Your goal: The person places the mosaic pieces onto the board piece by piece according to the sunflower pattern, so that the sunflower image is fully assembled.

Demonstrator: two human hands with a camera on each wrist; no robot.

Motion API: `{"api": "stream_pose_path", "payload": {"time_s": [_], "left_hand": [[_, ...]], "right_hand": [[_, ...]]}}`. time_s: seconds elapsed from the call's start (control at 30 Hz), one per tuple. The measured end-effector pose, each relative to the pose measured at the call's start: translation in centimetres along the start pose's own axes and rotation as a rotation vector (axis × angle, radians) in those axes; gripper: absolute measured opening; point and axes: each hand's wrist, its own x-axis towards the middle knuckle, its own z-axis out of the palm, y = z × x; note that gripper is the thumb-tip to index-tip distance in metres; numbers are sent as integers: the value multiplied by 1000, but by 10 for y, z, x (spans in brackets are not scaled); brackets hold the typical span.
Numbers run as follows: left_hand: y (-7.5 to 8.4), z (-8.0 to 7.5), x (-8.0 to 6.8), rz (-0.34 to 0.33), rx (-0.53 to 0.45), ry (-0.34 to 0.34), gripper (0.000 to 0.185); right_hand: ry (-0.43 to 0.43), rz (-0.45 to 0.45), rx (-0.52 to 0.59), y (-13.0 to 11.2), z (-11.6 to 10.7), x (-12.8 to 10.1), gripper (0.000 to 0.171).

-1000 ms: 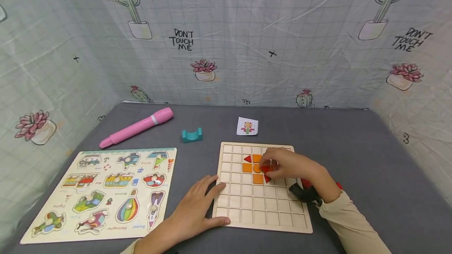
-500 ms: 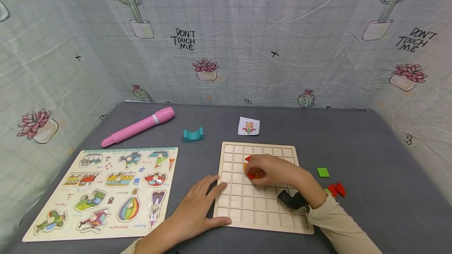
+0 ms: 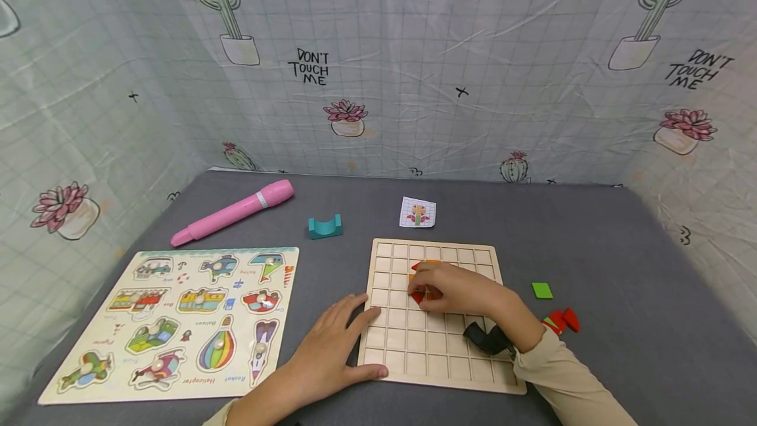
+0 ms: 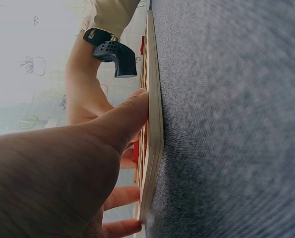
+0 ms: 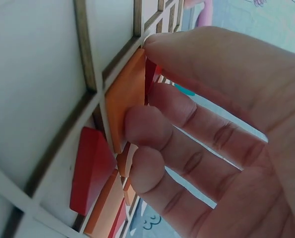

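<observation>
A wooden grid board (image 3: 408, 360) lies on the dark cloth with orange and red pieces in several cells. My right hand (image 3: 458, 288) is over the pieces and pinches a red triangle (image 5: 150, 74) between thumb and index finger, at a cell beside an orange square (image 5: 125, 96). Its other fingertips touch or hover over the orange pieces; I cannot tell which. Another red triangle (image 5: 90, 171) sits in a nearby cell. With fingers spread, my left hand (image 3: 328, 347) rests at the board's left edge. In the left wrist view its thumb (image 4: 130, 111) presses on the board's side.
Right of the board lie a green square (image 3: 541, 290) and several red and green pieces (image 3: 562, 320). Behind it is a small pattern card (image 3: 417, 212). A teal block (image 3: 324, 227), a pink pen-shaped object (image 3: 233, 213) and a vehicle puzzle board (image 3: 171, 321) stand left.
My right hand has moved left across the board, from the right of the orange pieces to their left side, with a red triangle. The left hand has stayed in place.
</observation>
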Motion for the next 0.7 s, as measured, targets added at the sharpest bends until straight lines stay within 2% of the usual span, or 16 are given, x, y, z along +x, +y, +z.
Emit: {"api": "stream_pose_path", "payload": {"time_s": [0.33, 0.7], "left_hand": [[1, 1, 1, -12, 1, -15, 81], [0, 0, 1, 0, -5, 3, 80]], "right_hand": [[6, 4, 11, 1, -1, -2, 14], [25, 35, 35, 1, -7, -5, 11]]}}
